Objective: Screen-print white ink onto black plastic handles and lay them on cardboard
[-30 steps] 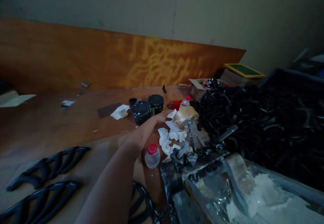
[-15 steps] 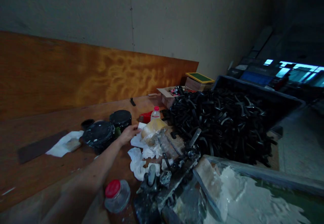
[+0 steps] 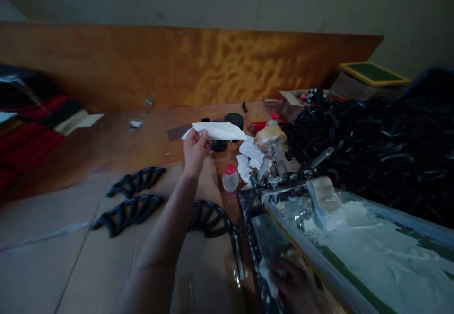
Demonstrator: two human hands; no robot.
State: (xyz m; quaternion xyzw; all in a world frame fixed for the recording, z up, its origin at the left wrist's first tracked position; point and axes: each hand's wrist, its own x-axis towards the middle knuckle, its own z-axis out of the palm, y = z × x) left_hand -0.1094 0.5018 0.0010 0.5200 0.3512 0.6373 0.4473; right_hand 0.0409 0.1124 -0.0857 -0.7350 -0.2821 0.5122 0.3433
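Out over the bench, my left hand pinches a white tissue by its left end. The tissue stretches to the right, partly covering dark tubs behind it. Low in the view, my right hand is dim and blurred, its fingers curled against a white crumpled tissue. It is beside the raised edge of a screen-printing frame. White paste spreads over the screen, and a squeegee rests at its far end.
Crumpled white tissues and a red-capped bottle stand left of the frame. Curved black parts lie in rows on cardboard. A large heap of black parts fills the right. Red and black stacks are at far left.
My view has swung left and down. My left hand has come back from beside the tubs and now holds a stretched-out white tissue. My right hand has come into view.
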